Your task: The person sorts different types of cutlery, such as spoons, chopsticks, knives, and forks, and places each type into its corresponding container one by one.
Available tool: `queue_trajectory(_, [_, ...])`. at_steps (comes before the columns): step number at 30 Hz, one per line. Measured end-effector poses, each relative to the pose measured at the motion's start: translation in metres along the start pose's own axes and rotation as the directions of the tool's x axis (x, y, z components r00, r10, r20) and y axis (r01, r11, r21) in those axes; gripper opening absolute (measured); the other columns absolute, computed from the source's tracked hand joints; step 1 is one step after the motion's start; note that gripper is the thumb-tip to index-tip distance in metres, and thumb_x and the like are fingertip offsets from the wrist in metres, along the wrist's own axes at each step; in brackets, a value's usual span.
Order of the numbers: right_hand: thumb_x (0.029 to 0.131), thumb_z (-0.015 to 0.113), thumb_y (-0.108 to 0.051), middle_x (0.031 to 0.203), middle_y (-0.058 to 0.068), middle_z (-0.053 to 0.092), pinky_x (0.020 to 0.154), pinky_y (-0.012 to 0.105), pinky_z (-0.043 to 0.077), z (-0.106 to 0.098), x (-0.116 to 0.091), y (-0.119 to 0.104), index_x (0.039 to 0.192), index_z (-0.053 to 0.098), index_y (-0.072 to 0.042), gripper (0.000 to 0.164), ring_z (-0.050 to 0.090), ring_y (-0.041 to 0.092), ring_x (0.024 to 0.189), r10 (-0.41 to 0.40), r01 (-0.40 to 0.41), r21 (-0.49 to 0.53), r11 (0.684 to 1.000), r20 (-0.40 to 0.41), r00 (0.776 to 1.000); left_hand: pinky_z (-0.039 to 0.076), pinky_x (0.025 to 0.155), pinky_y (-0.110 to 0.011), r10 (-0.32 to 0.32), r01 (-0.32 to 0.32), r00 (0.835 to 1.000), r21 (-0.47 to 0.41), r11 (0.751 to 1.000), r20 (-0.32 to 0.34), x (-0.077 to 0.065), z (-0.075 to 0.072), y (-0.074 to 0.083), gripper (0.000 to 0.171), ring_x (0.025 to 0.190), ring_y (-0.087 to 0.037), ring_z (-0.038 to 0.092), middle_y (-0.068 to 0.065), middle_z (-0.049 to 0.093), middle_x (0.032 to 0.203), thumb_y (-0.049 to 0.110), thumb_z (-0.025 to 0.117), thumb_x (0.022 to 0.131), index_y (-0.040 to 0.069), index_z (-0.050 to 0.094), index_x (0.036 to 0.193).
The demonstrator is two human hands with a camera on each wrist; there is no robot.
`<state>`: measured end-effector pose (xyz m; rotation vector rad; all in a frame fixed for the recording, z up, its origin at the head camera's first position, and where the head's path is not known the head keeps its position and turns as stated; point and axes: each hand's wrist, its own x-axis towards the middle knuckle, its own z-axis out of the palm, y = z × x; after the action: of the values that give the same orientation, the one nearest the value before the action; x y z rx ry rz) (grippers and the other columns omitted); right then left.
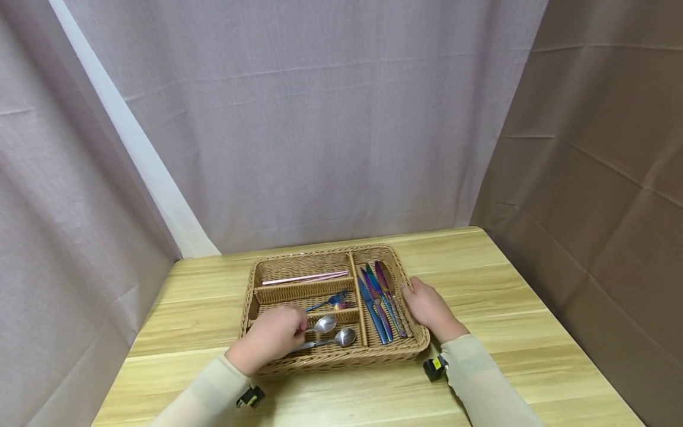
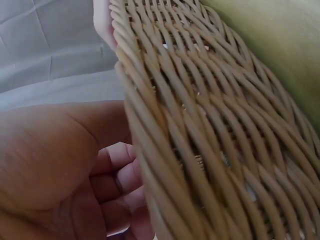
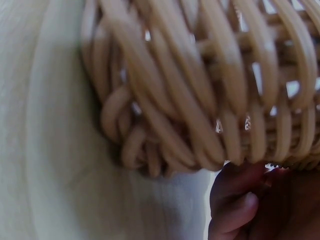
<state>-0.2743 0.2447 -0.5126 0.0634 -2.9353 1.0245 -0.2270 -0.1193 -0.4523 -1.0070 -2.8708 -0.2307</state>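
Note:
My left hand [image 1: 277, 332] reaches over the front left of a wicker cutlery basket [image 1: 341, 357], its fingers curled around the handle of a silver spoon [image 1: 324, 324]. In the left wrist view the curled fingers [image 2: 117, 185] lie behind the woven wall, which hides most of what they hold. Another silver spoon [image 1: 345, 337] lies in the front compartment, its handle running toward the same hand. My right hand [image 1: 428, 305] grips the basket's right rim; in the right wrist view its fingers [image 3: 240, 212] show below the wicker.
Pink chopsticks [image 1: 304, 277] lie in the back left compartment. A blue fork [image 1: 328, 301] and a partly hidden pink-gold piece [image 1: 343, 306] share the middle one. Several coloured knives [image 1: 376, 302] fill the right compartment. The basket stands on a wooden table [image 1: 501, 314] with curtains [image 1: 331, 118] behind.

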Motion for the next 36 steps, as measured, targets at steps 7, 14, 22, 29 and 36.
queue_trajectory(7, [0.103,0.027,-0.051,0.135,0.03,0.056,0.102,0.063,0.04,-0.001,0.0,-0.001,0.137,0.046,-0.001,0.063,0.05,0.045,0.12,-0.001,0.001,0.007,1.0,0.0,1.0,0.042,0.046,-0.024,-0.021,0.022,0.999,-0.019,1.0,0.045,-0.002,0.002,0.001,0.021,0.052,-0.005,0.044,0.013,0.051,0.062,0.014,0.07,0.076,0.024,0.054,0.066])
queue_trajectory(14, [0.103,0.028,-0.05,0.131,0.029,0.058,0.1,0.063,0.042,-0.001,0.0,-0.001,0.134,0.048,-0.001,0.062,0.052,0.045,0.118,-0.009,0.009,0.008,1.0,-0.008,1.0,0.04,0.044,-0.023,-0.03,0.032,0.998,-0.028,0.999,0.06,-0.004,0.005,-0.001,0.026,0.051,-0.005,0.042,0.011,0.05,0.06,0.016,0.071,0.077,0.024,0.051,0.064])
queue_trajectory(22, [0.104,0.032,-0.042,0.128,0.03,0.059,0.099,0.063,0.043,-0.001,0.001,-0.001,0.131,0.049,-0.001,0.052,0.053,0.045,0.116,-0.011,0.011,0.007,1.0,-0.016,1.0,0.039,0.044,-0.023,-0.019,0.021,0.998,-0.029,0.999,0.059,-0.004,0.008,-0.001,0.027,0.051,-0.006,0.041,0.011,0.049,0.059,0.012,0.07,0.076,0.023,0.05,0.063])
queue_trajectory(29, [0.104,0.032,-0.041,0.133,0.031,0.056,0.101,0.064,0.04,-0.002,0.0,-0.001,0.134,0.047,0.0,0.053,0.05,0.046,0.119,-0.011,0.011,0.002,1.0,-0.007,1.0,0.042,0.047,-0.024,-0.026,0.028,0.998,-0.029,0.999,0.065,-0.004,0.008,0.001,0.027,0.053,-0.006,0.044,0.011,0.05,0.062,0.015,0.074,0.075,0.024,0.051,0.064])
queue_trajectory(36, [0.104,0.032,-0.043,0.134,0.03,0.056,0.101,0.064,0.04,-0.002,-0.001,-0.003,0.134,0.048,-0.002,0.053,0.05,0.046,0.119,-0.003,0.003,0.012,1.0,-0.001,1.0,0.042,0.046,-0.023,-0.042,0.043,0.997,-0.026,0.999,0.064,-0.004,0.01,0.001,0.026,0.052,-0.006,0.043,0.011,0.05,0.061,0.015,0.073,0.075,0.024,0.052,0.063])
